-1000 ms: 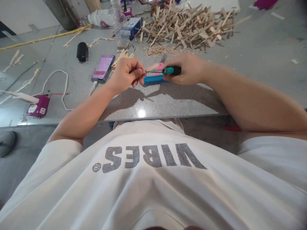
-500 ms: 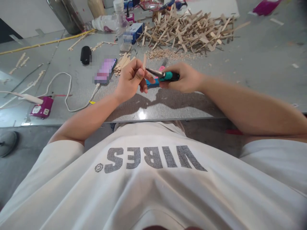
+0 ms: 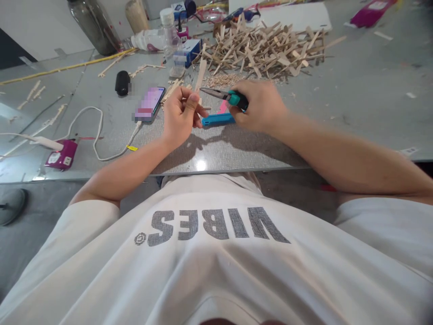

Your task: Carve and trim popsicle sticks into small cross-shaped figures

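Between the thumb and fingers of my left hand (image 3: 182, 113) a wooden craft stick (image 3: 200, 74) is pinched, its rounded end pointing away from me. My right hand (image 3: 259, 106) is wrapped round the teal and black handles of long-nose pliers (image 3: 216, 93). The tips of the pliers reach the stick just above my left fingertips; whether the jaws bite on it is too small to tell. Below the pliers a blue utility knife (image 3: 219, 119) lies on the table, with a pink object (image 3: 222, 107) behind it, partly hidden by my right hand.
A heap of craft sticks (image 3: 264, 49) lies at the back, with wood chips (image 3: 221, 80) before it. Left of my hands are a phone (image 3: 150, 104) on a white cable, a black case (image 3: 122, 83) and a purple adapter (image 3: 61, 155). Clear bottles (image 3: 171, 43) stand behind.
The stick now extends farther beyond my left fingers. The pliers have shifted slightly left and up, and my right hand has turned. More of the blue knife shows.
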Tool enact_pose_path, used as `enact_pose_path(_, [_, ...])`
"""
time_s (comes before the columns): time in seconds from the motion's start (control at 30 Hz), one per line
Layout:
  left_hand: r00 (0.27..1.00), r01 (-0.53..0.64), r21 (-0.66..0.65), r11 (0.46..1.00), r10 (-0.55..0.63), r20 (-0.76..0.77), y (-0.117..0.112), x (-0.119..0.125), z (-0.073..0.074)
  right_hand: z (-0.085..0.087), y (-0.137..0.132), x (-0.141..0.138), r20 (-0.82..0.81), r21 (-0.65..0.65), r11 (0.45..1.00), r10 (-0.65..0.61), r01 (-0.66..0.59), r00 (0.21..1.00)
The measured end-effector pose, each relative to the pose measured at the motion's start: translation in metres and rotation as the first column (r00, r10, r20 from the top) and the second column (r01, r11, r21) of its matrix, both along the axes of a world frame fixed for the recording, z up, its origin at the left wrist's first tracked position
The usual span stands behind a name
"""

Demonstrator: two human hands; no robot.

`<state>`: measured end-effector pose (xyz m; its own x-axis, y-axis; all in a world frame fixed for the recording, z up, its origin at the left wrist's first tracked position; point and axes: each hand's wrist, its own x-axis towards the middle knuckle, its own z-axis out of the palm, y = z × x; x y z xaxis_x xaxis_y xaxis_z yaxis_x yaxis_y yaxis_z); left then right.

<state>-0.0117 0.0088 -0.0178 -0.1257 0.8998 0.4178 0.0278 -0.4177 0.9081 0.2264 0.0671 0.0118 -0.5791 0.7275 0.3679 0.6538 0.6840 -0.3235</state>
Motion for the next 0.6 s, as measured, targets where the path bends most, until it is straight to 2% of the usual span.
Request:
enact_pose_path(0.1, [0.999,0.030,-0.068,0.997,-0.028,0.023,0.000,-0.001,0.004,-0.001,0.004,0.002,0.008,0.038,0.999,0.004,-0.004,1.000])
enact_pose_path(0.27, [0.964,0.215,-0.147,0.966,-0.186,0.190,-0.006,0.006,0.018,-0.005,0.014,0.006,0.020,0.055,0.995,0.077,-0.078,0.997])
enact_pose_path(0.33, [0.928,0.288,-0.247,0.926,-0.206,0.310,-0.011,0.009,0.025,-0.005,0.014,0.006,0.027,0.053,0.996,0.066,-0.068,0.997])
enact_pose_path(0.43, [0.871,0.394,-0.378,0.838,-0.209,0.445,-0.018,0.013,0.035,-0.004,0.010,0.004,0.040,0.029,0.998,0.057,-0.058,0.998])
enact_pose_path(0.5, [0.864,0.406,-0.424,0.810,-0.188,0.467,-0.020,0.012,0.039,-0.003,0.008,0.003,0.048,0.022,0.999,0.047,-0.048,0.998])
enact_pose_path(0.6, [0.889,0.373,-0.460,0.805,-0.167,0.427,-0.019,0.008,0.039,0.002,0.006,0.005,0.068,0.051,0.999,0.000,-0.003,0.998])
